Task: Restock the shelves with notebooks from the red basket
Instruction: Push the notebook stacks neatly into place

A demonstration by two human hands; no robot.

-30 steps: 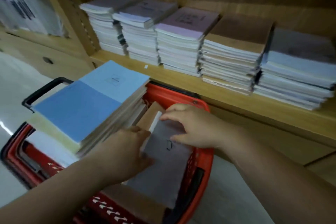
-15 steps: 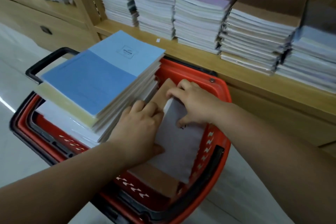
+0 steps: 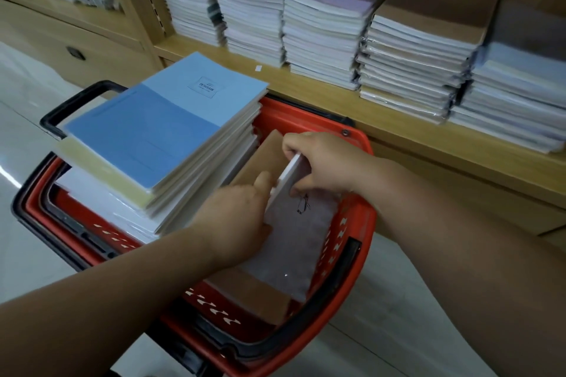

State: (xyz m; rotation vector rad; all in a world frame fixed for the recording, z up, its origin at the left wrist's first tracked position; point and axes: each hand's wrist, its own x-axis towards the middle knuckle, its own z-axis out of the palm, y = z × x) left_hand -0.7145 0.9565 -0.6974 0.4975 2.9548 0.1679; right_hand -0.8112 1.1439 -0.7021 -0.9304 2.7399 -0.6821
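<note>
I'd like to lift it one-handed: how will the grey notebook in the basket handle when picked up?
The grey notebook is probably stiff: its raised edge looks thick and straight in the grip of the right hand. A glint on its cover hints at slippery wrap.

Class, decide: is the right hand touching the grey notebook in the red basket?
Touching. The head view shows the right hand gripping the raised far edge of the grey notebook.

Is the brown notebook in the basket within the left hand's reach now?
Probably not freely: the grey notebook lies over the brown notebook, and the left hand and right hand both grip the grey one.
</note>
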